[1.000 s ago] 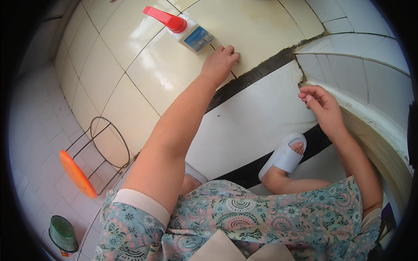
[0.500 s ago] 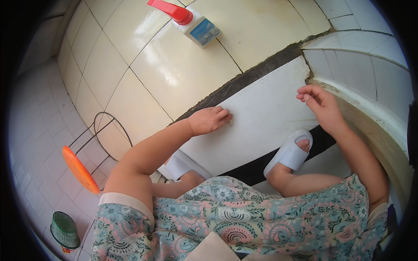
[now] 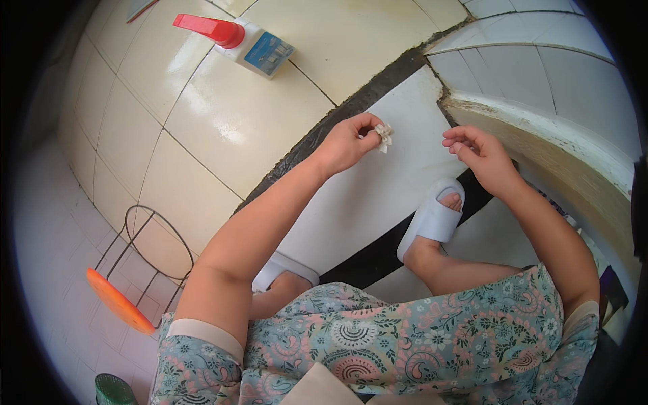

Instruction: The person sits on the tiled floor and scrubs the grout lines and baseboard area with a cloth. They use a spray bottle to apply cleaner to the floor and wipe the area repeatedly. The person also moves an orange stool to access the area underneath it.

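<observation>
My left hand (image 3: 349,144) pinches a small crumpled whitish wad (image 3: 384,138), which looks like tissue or cloth; I cannot tell which. The hand is over the white floor slab (image 3: 351,202), with the wad sticking out past the thumb and fingertips. My right hand (image 3: 483,159) hovers beside the slab's right end, fingers loosely bent and apart, with nothing seen in them. Up on the cream tiles stands a white spray bottle (image 3: 260,50) with a red trigger head and a blue label, away from both hands.
A dark, rough strip (image 3: 317,142) borders the slab's far side. White tiled wall (image 3: 513,74) and a wooden frame (image 3: 540,142) rise at the right. An upturned stool with an orange seat (image 3: 120,304) lies left; a green basket (image 3: 113,389) sits lower left. My slippered feet (image 3: 435,216) flank the slab.
My left hand has moved right and forward along the slab and turned, bringing the wad into plainer sight. My right hand keeps much the same pose. The whole view has shifted.
</observation>
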Demonstrator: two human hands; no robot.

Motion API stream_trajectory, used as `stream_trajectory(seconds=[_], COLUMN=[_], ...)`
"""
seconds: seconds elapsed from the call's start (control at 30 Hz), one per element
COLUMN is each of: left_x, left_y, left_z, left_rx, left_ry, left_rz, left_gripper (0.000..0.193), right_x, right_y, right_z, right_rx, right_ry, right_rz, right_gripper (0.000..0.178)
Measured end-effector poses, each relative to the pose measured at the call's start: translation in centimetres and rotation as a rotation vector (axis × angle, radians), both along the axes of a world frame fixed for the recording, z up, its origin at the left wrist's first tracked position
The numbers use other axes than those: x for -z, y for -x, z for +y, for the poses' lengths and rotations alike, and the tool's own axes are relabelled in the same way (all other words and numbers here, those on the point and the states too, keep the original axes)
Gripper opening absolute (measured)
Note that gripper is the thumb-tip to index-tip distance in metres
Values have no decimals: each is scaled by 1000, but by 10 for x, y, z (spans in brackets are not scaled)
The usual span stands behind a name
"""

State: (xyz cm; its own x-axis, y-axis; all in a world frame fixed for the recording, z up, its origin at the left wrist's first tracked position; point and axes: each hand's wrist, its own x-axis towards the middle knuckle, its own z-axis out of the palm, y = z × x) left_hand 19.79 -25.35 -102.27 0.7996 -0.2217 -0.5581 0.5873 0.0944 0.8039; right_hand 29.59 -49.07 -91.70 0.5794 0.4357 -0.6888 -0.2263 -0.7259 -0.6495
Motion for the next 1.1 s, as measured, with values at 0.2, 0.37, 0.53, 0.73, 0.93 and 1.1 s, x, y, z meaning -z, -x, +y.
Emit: stream_trajectory(seconds=[0.2, 0.37, 0.53, 0.73, 0.93, 1.1], left_x=[-30, -38, -43, -33, -28, -19], left_y=[17, 45, 50, 42, 17, 19], left_z=[-23, -30, -34, -40, -12, -5], left_rx=[254, 326, 332, 169, 300, 338], left_ry=[108, 72, 118, 100, -66, -108], left_rz=[-128, -104, -26, -29, -69, -6], left_gripper=[21, 27, 25, 22, 29, 29], right_x=[-39, -22, -14, 15, 115, 174], right_y=[44, 107, 105, 88, 80, 79], right_z=[7, 7, 8, 3, -129, -143], right_rx=[103, -43, 105, 44, 540, 595], right_ry=[-30, -121, -26, 130, 574, 618], right_rz=[131, 97, 221, 89, -611, -962], right_gripper=[38, 43, 35, 25, 23, 18])
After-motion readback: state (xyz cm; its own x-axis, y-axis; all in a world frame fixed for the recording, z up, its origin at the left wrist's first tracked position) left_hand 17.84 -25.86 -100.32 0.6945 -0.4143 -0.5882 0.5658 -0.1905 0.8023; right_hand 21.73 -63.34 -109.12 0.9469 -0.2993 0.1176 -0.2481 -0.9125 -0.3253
